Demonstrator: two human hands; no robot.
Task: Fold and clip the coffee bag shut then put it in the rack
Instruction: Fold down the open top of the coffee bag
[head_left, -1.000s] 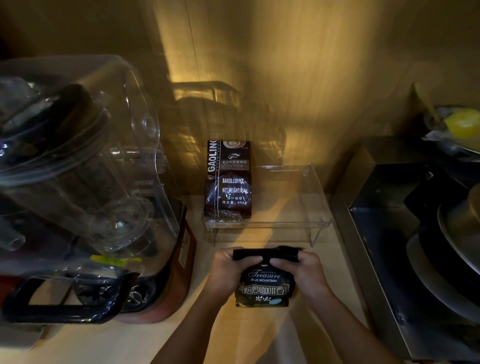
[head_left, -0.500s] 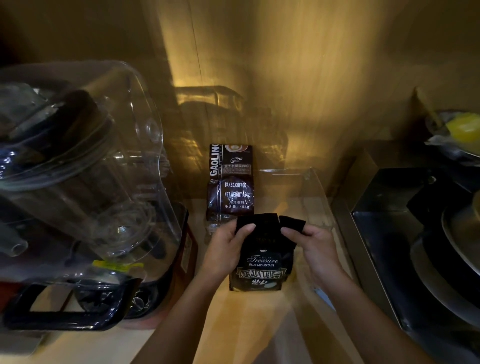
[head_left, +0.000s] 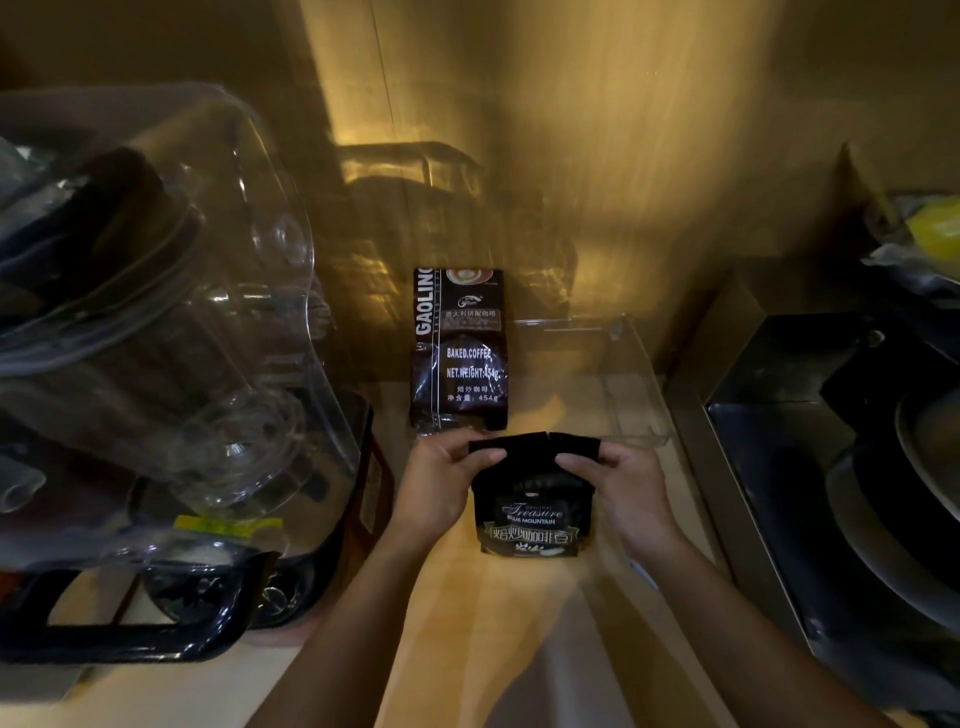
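2 hands gripping the coffee bag's top.

The left hand (head_left: 439, 493) and right hand (head_left: 626, 488) are pinching the folded top of the black coffee bag (head_left: 532, 512), which is standing on the tabletop (head_left: 467, 623) just in front of the clear rack (head_left: 623, 384), where a second coffee bag (head_left: 460, 353) is standing at the left.

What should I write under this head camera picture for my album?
Both hands, left and right, pinch the coffee bag top before the rack.

"Treasure Blue Mountain" bag (head_left: 532, 512); "GAOLING, 454g" bag (head_left: 460, 353)
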